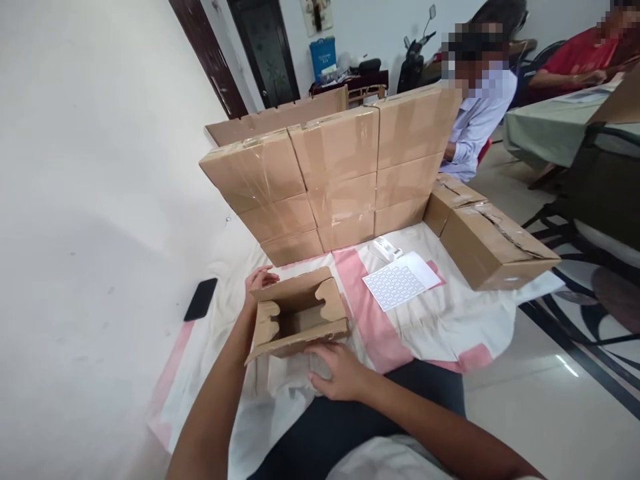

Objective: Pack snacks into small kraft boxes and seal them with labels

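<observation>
A small cardboard box [300,320] stands on the cloth in front of me, its top open and its flaps spread outward. My left hand [257,283] is wrapped round the far left corner of this box, fingers partly hidden behind the far flap. At the near side, my right hand [340,373] has thumb and fingers apart, with fingertips up against the box wall below the near flap. Nothing shows between that thumb and those fingers. To the box's right lies a white sheet of printed labels [395,283], with a small white object [387,250] behind it.
Taped cardboard boxes [335,167] form a wall at the back of the cloth-covered table [455,327]. Two closed cartons [495,247] stand at right. A black phone [201,300] lies at left. Beyond the boxes sits a person in a light shirt [475,127]; another wears red [575,67].
</observation>
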Tool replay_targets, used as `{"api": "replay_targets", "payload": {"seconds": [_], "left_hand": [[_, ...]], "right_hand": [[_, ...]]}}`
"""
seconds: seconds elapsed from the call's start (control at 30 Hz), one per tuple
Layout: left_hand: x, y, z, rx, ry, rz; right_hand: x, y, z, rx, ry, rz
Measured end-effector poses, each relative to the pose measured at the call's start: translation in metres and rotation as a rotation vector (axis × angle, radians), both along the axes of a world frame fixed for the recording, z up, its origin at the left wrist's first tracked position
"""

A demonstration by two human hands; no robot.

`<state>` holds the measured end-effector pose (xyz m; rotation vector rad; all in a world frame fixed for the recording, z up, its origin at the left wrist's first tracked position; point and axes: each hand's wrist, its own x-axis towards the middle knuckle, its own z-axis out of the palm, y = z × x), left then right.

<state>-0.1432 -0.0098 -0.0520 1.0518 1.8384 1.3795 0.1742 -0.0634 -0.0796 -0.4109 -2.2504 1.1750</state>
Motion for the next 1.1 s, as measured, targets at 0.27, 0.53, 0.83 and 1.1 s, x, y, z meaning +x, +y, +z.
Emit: {"api": "replay_targets", "payload": {"seconds": [0.27,0.53,0.83,1.1], "left_hand": [[-0.008,-0.052,0.044,-0.192,0.235,-0.309],[0.017,-0.037,0.073,-0.33,0.518,-0.42],[0.033,-0.117,0.166,0.089,0.785,0.168],[0.095,-0.158,0.185,-0.182,1.001,-0.156]], "right_hand": [[0.096,-0.016,-0.083,-0.113,-0.02,0.075],[0.093,-0.012,-0.102,-0.199,0.025,0.108],[0.098,-0.012,-0.109,-0.262,0.026,0.099],[0.091,-0.009,-0.112,-0.267,0.036,0.103]]}}
